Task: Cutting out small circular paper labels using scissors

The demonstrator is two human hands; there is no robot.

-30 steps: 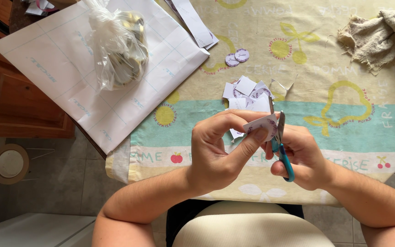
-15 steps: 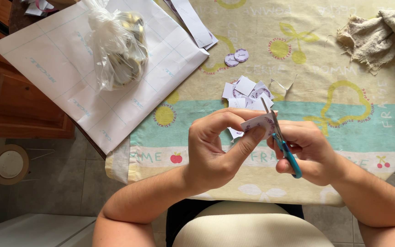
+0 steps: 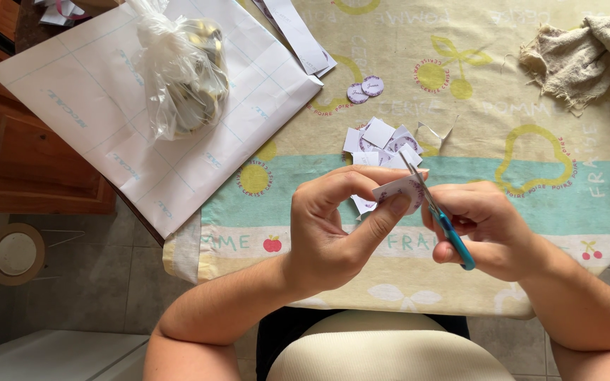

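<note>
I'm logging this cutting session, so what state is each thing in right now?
Left hand: fingers pinching the paper piece.
Right hand: gripping the scissors.
Paper piece: held up, between the blades.
Scissors: blades nearly closed on the paper.
Plastic bag: knotted, lying on the white sheet.
Round stickers: cut out, flat on the tablecloth.
Paper squares: piled loosely.
Cloth: crumpled.

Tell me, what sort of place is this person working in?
Most likely a home kitchen or dining room. A fruit-patterned tablecloth covers the table, a wooden cabinet stands over a tiled floor, and a crumpled cloth rag lies by. The left hand holds paper; the right hand works scissors.
</note>
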